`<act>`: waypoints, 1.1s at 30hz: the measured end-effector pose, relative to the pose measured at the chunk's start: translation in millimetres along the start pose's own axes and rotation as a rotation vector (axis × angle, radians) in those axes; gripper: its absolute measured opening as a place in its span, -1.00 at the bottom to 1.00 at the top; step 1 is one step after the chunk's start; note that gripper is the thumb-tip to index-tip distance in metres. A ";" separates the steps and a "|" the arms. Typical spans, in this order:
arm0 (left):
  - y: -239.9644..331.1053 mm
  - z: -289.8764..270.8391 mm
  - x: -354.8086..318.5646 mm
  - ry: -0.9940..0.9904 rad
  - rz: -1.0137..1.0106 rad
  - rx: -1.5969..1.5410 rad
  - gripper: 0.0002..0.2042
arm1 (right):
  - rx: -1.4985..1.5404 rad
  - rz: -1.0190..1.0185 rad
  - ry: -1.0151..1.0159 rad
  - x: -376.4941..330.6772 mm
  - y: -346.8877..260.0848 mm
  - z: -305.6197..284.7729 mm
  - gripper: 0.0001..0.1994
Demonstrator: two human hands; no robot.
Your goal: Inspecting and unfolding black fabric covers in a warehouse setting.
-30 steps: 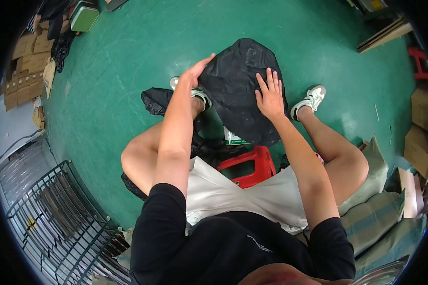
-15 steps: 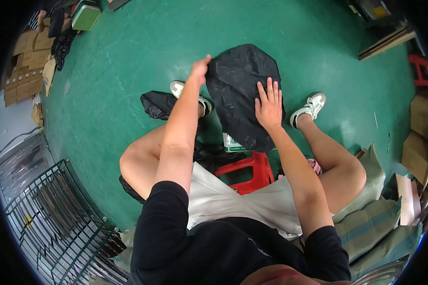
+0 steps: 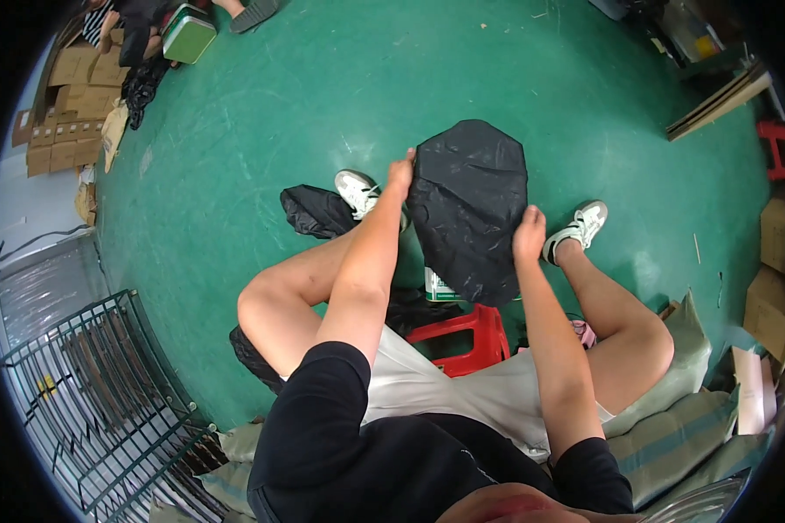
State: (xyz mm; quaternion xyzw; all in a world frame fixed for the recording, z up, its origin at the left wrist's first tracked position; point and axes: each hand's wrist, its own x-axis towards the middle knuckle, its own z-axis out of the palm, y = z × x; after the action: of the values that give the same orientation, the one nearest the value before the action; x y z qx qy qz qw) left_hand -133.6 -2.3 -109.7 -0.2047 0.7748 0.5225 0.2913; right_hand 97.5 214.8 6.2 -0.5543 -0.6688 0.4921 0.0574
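A black plastic bag [image 3: 471, 205], creased and spread into a rounded flat shape, is held between my two hands in front of my knees. My left hand [image 3: 400, 173] grips its left edge, with the thumb up along the side. At the bag's lower right edge my right hand [image 3: 529, 235] closes on it, the fingertips partly hidden. Whatever the bag may contain does not show. Under its near end a green and white tin [image 3: 440, 285] peeks out, mostly covered.
A red plastic stool [image 3: 467, 340] stands between my legs. Another black bag [image 3: 317, 212] lies by my left shoe. Green wire racks [image 3: 105, 392] are at the left, cartons [image 3: 78, 105] at the far left near another person. Stuffed sacks [image 3: 672, 436] lie at the right.
My right hand has gone from lying flat on the bag to its right edge. My left hand stays at the left edge. In view, the bag sits slightly lower and further right.
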 end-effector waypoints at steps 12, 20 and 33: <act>-55.5 21.8 -231.5 -0.051 0.172 -0.397 -0.68 | 0.381 0.388 -0.459 42.8 90.7 -54.9 -0.43; -61.0 13.7 -242.9 0.268 0.331 0.196 -0.52 | 0.215 0.122 -0.220 6.1 97.2 -48.1 -0.66; -118.1 24.0 -239.3 0.240 0.119 -0.087 -0.51 | -0.337 0.040 -0.001 -43.0 95.4 -57.2 -0.60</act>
State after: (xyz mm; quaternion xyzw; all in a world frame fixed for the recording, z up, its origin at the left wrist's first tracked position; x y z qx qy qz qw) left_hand 124.1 -20.6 -38.8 -0.2320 0.7914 0.5436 0.1561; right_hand 214.7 205.1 -13.4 -0.5691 -0.7307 0.3743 -0.0464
